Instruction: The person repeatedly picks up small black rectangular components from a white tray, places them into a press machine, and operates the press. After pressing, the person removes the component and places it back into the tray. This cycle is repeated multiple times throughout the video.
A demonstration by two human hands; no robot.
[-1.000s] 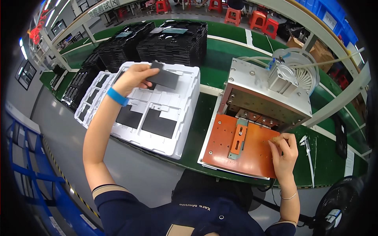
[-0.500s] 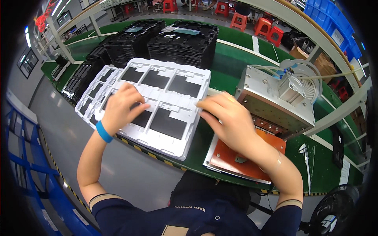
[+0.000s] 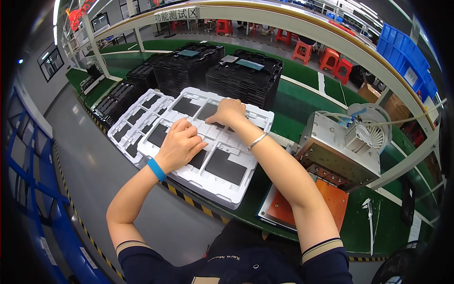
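A white moulded tray [image 3: 222, 191] lies on the bench in front of me, its pockets holding flat dark sheets, such as one dark sheet [image 3: 226, 166] at the near right. Above the near row is my left hand [image 3: 179, 146], a blue band on its wrist, fingers bent in toward the thumb. Whatever its fingertips hold is hidden. My right hand [image 3: 229, 112] reaches across to the far row, over the middle dark sheet [image 3: 206, 111]. Its fingers curl down and the thumb points left; what lies under them is hidden.
A second white tray [image 3: 134, 117] sits at the left, partly under the first. Behind stand black tray stacks [image 3: 243, 80]. To the right are a metal press [image 3: 338, 144] with an orange plate [image 3: 331, 199] and a caliper [image 3: 370, 220]. A striped edge [image 3: 198, 204] borders the bench.
My right hand has moved left from the tray's right edge to its far middle pocket. The left hand remains over the near row. The whole view has shifted.
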